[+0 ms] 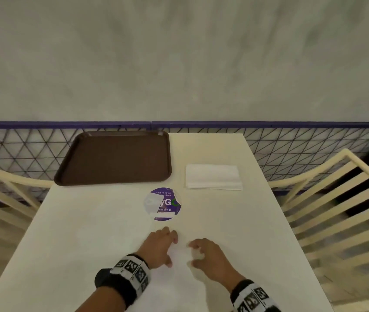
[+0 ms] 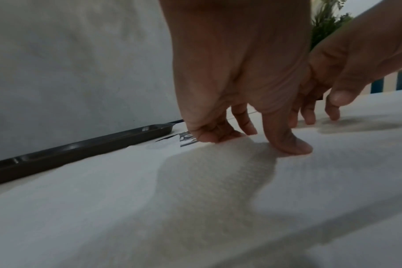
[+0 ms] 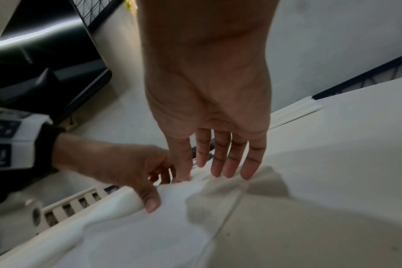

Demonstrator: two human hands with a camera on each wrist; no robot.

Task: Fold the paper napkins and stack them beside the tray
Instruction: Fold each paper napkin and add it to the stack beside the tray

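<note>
A white paper napkin (image 1: 180, 257) lies spread on the table's near middle, hard to tell from the white top. My left hand (image 1: 161, 246) has its thumb (image 2: 289, 145) on the napkin and its curled fingers (image 2: 215, 135) at the far edge, pinching it; that edge rises in a ridge (image 3: 117, 204). My right hand (image 1: 206, 255) is just to the right, its straight fingertips (image 3: 227, 172) touching the napkin. A stack of folded napkins (image 1: 214, 176) lies to the right of the brown tray (image 1: 115, 157).
A round purple sticker (image 1: 163, 203) is on the white table (image 1: 88, 221) ahead of my hands. Cream slatted chairs (image 1: 341, 199) stand on both sides. A wire fence with a purple rail (image 1: 291, 124) and a grey wall lie behind.
</note>
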